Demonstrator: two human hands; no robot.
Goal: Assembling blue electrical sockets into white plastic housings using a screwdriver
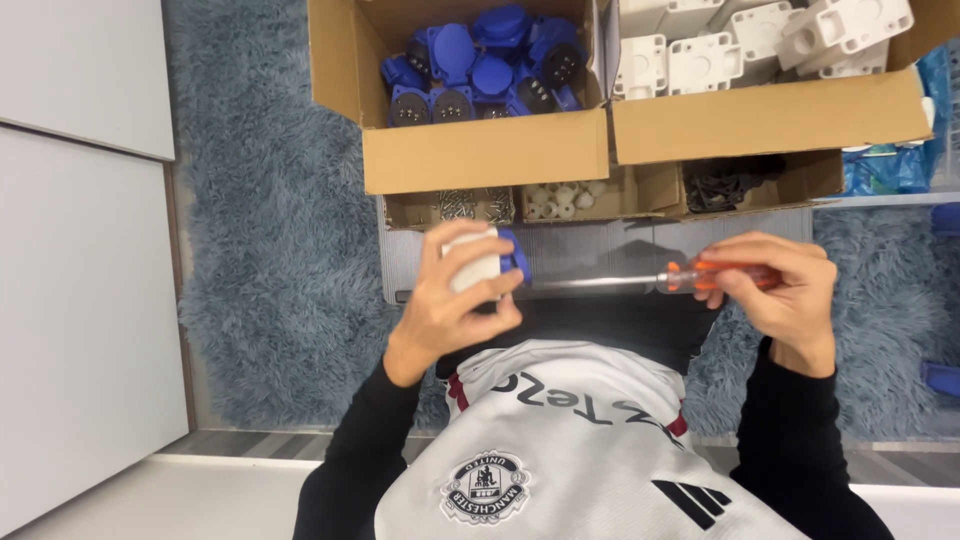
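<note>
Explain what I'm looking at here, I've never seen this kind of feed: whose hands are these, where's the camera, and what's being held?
There is no machine here: these are a person's own two bare hands, filmed by one camera worn on the head and looking down, so the white shirt fills the bottom edge. The left hand grips a small white housing with a blue socket part. The right hand holds an orange-handled screwdriver, its shaft pointing at that part. Beyond the hands, on a grey shaggy rug, stand cardboard boxes: one with blue sockets, one with white housings, and a low tray with screws, small white pieces and black pieces.
</note>
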